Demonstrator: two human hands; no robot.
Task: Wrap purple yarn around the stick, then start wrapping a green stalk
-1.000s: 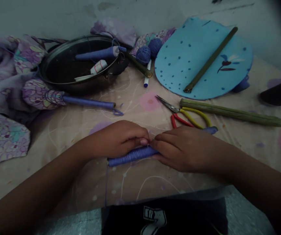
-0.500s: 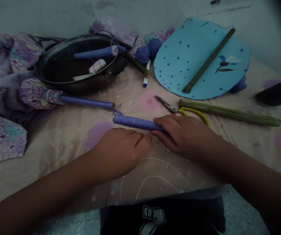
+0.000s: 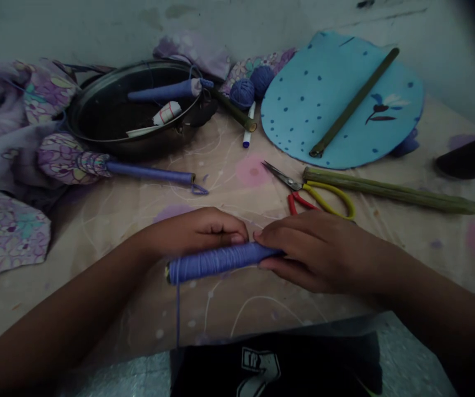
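Purple thread-wrapped cylindrical rod (image 3: 216,263) lies just above the pale patterned tabletop (image 3: 108,264), in a narrow grip of the right hand (image 3: 315,251) around its right end; curled left hand (image 3: 196,234) touches its top, hold unclear; thin purple thread (image 3: 177,314) trails from its left end

Here come the bare left arm (image 3: 67,314) and bare right arm (image 3: 427,303), and there at the near edge, a black garment (image 3: 324,358) sporting a white printed emblem (image 3: 260,366)!

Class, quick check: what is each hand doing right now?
Left hand: curled against the purple-wrapped stick, grip unclear.
Right hand: closed, holding that stick.
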